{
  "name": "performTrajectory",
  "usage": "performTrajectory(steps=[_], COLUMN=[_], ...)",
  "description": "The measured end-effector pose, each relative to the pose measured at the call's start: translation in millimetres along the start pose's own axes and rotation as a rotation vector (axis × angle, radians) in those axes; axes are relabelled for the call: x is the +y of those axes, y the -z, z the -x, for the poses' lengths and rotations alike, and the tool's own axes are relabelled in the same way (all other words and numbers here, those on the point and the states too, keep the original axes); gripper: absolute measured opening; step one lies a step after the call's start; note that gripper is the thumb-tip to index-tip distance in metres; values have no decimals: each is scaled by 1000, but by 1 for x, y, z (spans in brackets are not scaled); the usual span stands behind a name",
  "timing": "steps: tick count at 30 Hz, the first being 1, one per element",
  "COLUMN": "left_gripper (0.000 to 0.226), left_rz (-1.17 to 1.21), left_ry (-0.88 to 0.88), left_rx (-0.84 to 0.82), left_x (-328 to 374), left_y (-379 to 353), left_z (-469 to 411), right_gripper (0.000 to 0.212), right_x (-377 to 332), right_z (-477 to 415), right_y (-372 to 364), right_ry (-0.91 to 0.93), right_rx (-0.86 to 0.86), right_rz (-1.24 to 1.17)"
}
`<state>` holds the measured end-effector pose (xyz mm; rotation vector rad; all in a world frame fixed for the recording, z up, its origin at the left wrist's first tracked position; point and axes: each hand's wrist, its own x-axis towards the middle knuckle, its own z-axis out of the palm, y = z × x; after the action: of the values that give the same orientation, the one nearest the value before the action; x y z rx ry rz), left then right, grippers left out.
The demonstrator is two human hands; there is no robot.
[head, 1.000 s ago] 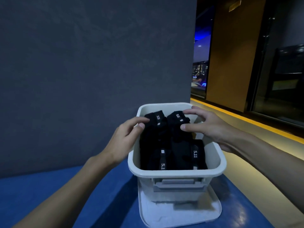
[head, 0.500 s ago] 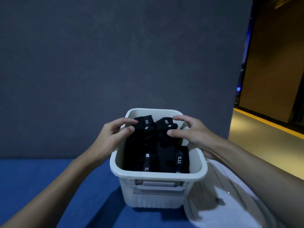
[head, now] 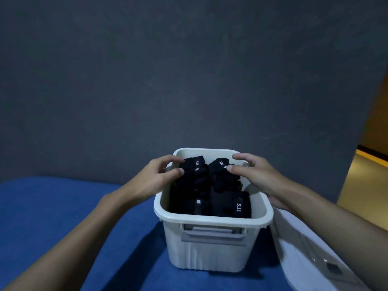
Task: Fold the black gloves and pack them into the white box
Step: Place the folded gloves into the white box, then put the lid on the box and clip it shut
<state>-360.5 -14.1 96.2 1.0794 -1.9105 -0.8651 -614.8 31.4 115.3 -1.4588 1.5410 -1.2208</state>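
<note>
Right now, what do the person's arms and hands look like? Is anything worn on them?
Both arms are bare as far as the frame shows: no sleeves reach the forearms. The left hand and the right hand wear no gloves, and no rings, watch or bracelet can be seen at the fingers or wrists. The fingernails are short and plain. No markings or cables appear on either arm.

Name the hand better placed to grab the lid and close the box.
Right hand: the white lid lies beside the white box on its side, under that forearm. The left hand would cross over.
</note>
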Motion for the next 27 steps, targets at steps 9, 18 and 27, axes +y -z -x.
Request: performTrajectory(steps=[9, 18, 27], left_gripper=[35, 16, 48], left_rz=[-383, -140, -651], left_ry=[-326, -496, -179], left_rx=[35, -208, -643], left_x=[76, 142, 68], left_y=[-42, -174, -255], left_z=[5, 35, 49], right_gripper=[24, 27, 48], right_x=[25, 112, 140], right_z=[29, 102, 145], right_y=[47, 152, 153], right_ry=[-20, -243, -422], right_rx=[107, 350, 385], right_rz=[93, 329, 296])
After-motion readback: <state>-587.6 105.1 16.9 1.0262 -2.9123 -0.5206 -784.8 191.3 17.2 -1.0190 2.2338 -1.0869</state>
